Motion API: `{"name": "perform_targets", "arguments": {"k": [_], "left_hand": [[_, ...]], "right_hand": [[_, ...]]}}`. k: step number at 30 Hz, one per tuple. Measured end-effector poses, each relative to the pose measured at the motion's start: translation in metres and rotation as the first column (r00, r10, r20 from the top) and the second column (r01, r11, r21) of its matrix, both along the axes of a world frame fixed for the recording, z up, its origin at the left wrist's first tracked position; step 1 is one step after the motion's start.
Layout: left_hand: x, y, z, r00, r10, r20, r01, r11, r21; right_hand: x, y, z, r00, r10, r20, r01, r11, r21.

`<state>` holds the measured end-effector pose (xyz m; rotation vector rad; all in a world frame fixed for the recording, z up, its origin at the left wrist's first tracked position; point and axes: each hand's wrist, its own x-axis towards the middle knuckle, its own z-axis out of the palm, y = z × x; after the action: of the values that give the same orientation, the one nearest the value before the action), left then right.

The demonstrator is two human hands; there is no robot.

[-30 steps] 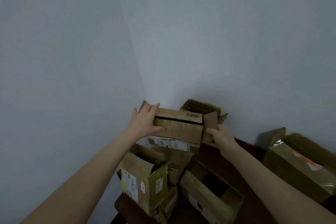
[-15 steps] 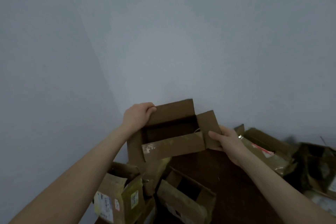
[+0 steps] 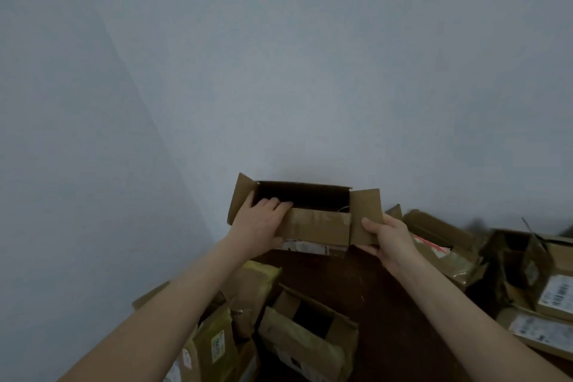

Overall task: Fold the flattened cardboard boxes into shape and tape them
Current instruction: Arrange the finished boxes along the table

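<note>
Two hands hold one cardboard box (image 3: 319,226) up by the far edge of the dark table (image 3: 356,282), close to the wall (image 3: 310,71); its top is open; the left hand (image 3: 260,226) curls its fingers over the near flap; the right hand (image 3: 389,240) pinches the right flap, thumb on top; more boxes (image 3: 307,335) lie along the table's left and right edges.

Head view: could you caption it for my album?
Left hand and right hand hold an open cardboard box before a wall, other boxes lying below.
</note>
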<state>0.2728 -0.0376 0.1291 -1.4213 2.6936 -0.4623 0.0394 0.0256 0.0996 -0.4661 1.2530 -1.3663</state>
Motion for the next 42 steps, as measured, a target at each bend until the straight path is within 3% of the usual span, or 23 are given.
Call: {"name": "perform_targets", "arguments": {"k": [3, 5, 8, 11, 13, 15, 16, 18, 19, 20, 22, 25, 28, 33, 36, 39, 42], "left_hand": [[0.001, 0.005, -0.007, 0.952, -0.24, -0.19, 0.193, 0.952, -0.239], [0.003, 0.01, -0.016, 0.918, -0.335, -0.213, 0.253, 0.907, -0.336], [0.003, 0.013, -0.036, 0.919, -0.337, -0.203, 0.256, 0.905, -0.339], [0.004, 0.014, -0.052, 0.903, -0.335, -0.27, 0.272, 0.931, -0.245], [0.0, 0.011, -0.051, 0.889, -0.134, -0.438, 0.097, 0.99, -0.107], [-0.005, -0.001, -0.048, 0.769, 0.159, -0.619, -0.142, 0.987, 0.077], [-0.009, -0.006, -0.046, 0.675, 0.34, -0.655, -0.237, 0.94, 0.244], [-0.014, -0.015, -0.048, 0.456, 0.626, -0.632, -0.236, 0.77, 0.593], [-0.016, -0.019, -0.05, 0.377, 0.702, -0.604, -0.185, 0.696, 0.693], [-0.016, -0.022, -0.052, 0.365, 0.713, -0.599, -0.162, 0.682, 0.713], [-0.018, -0.027, -0.057, 0.429, 0.678, -0.597, -0.163, 0.708, 0.687], [-0.033, -0.033, -0.065, 0.443, 0.689, -0.573, -0.068, 0.663, 0.745], [-0.046, -0.039, -0.079, 0.535, 0.672, -0.511, -0.08, 0.643, 0.762], [-0.046, -0.058, -0.097, 0.592, 0.662, -0.459, -0.122, 0.637, 0.761], [-0.056, -0.064, -0.1, 0.586, 0.63, -0.51, -0.101, 0.681, 0.725], [-0.065, -0.07, -0.1, 0.516, 0.622, -0.589, -0.114, 0.732, 0.672], [-0.072, -0.074, -0.101, 0.588, 0.627, -0.512, -0.101, 0.684, 0.722]], "right_hand": [[-0.004, 0.001, -0.007, 0.993, -0.086, 0.085, 0.079, 0.994, 0.079], [-0.007, 0.001, -0.012, 0.975, -0.149, 0.167, 0.123, 0.98, 0.156], [-0.011, 0.005, -0.026, 0.952, -0.206, 0.226, 0.151, 0.959, 0.241], [-0.014, 0.016, -0.039, 0.98, -0.168, 0.106, 0.138, 0.959, 0.249], [-0.018, 0.024, -0.046, 0.993, -0.121, 0.009, 0.116, 0.967, 0.228], [-0.023, 0.029, -0.053, 0.995, -0.096, -0.032, 0.1, 0.971, 0.219], [-0.026, 0.031, -0.057, 0.995, -0.086, -0.043, 0.093, 0.972, 0.216], [-0.031, 0.032, -0.064, 0.997, -0.069, -0.042, 0.076, 0.976, 0.202], [-0.033, 0.032, -0.067, 0.998, -0.058, -0.038, 0.065, 0.979, 0.193], [-0.034, 0.03, -0.07, 0.997, -0.057, -0.053, 0.066, 0.98, 0.19], [-0.037, 0.025, -0.078, 0.988, -0.086, -0.124, 0.11, 0.974, 0.198], [-0.042, 0.02, -0.09, 0.954, -0.128, -0.271, 0.204, 0.941, 0.271], [-0.048, 0.019, -0.102, 0.943, -0.088, -0.322, 0.202, 0.918, 0.341], [-0.045, 0.0, -0.108, 0.9, -0.041, -0.435, 0.203, 0.921, 0.333], [-0.046, -0.011, -0.107, 0.845, -0.083, -0.528, 0.277, 0.912, 0.301], [-0.052, -0.016, -0.109, 0.855, -0.143, -0.498, 0.326, 0.895, 0.304], [-0.052, -0.015, -0.114, 0.826, -0.185, -0.532, 0.405, 0.852, 0.332]]}}
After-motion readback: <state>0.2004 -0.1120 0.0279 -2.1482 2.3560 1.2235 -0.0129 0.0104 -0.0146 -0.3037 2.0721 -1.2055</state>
